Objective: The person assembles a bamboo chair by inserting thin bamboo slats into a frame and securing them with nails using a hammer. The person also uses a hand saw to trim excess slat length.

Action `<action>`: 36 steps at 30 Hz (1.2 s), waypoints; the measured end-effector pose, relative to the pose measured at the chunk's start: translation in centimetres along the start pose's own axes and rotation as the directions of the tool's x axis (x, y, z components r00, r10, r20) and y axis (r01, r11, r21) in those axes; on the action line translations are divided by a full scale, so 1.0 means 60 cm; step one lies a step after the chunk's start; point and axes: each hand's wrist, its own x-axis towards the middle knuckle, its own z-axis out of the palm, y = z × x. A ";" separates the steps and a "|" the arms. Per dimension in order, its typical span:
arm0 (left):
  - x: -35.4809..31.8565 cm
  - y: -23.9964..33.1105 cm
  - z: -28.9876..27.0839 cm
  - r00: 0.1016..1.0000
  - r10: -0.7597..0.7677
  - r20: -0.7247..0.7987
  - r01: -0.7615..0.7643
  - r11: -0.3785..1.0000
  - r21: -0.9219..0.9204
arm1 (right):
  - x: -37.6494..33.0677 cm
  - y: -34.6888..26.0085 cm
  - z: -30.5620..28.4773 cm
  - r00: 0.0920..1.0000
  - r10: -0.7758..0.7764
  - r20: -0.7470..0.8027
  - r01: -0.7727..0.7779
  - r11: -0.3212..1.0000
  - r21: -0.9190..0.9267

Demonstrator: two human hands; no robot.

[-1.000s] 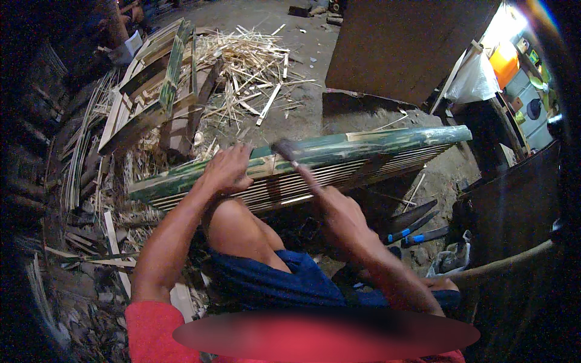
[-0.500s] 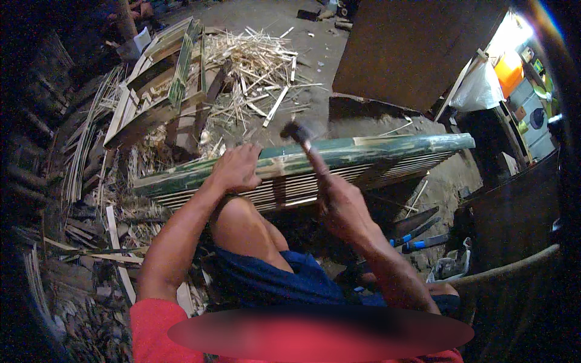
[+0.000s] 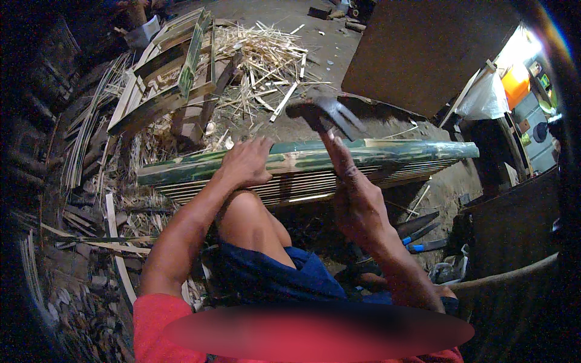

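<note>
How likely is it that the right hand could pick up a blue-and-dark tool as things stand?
Probably not immediately: the right hand is closed around a hammer. The blue-and-dark tools lie nearby, right of its forearm, and seem otherwise reachable.

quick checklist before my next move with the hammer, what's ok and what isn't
1. Right hand closed around the hammer: ok.
2. Left hand on the green bamboo rail: ok.
3. Left fingers apart from the hammer head: ok, a gap shows between them.
4. Blue-handled blades out of both hands: ok, lying beyond the right forearm.
5. Nail in the rail: cannot tell, none can be made out.
</note>
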 end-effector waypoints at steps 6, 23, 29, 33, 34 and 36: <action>0.004 -0.002 -0.021 0.993 0.019 0.116 -0.013 0.999 -0.048 | 0.043 0.018 0.027 0.988 0.047 0.150 -0.030 0.993 -0.111; -0.628 0.104 0.477 0.487 -0.591 0.642 0.679 0.719 0.146 | 0.201 -0.091 0.290 0.944 -0.230 0.239 0.172 0.955 0.240; -0.657 0.103 0.551 0.483 -0.616 0.623 0.681 0.711 0.174 | 0.191 -0.098 0.275 0.947 -0.262 0.188 0.204 0.938 0.280; -0.655 0.103 0.552 0.490 -0.615 0.618 0.685 0.710 0.164 | 0.187 -0.106 0.278 0.944 -0.287 0.162 0.243 0.939 0.244; -0.654 0.101 0.554 0.490 -0.614 0.618 0.684 0.711 0.164 | 0.186 -0.105 0.278 0.945 -0.290 0.154 0.254 0.943 0.215; -0.652 0.098 0.555 0.501 -0.614 0.610 0.688 0.710 0.149 | 0.185 -0.103 0.278 0.940 -0.301 0.159 0.262 0.938 0.227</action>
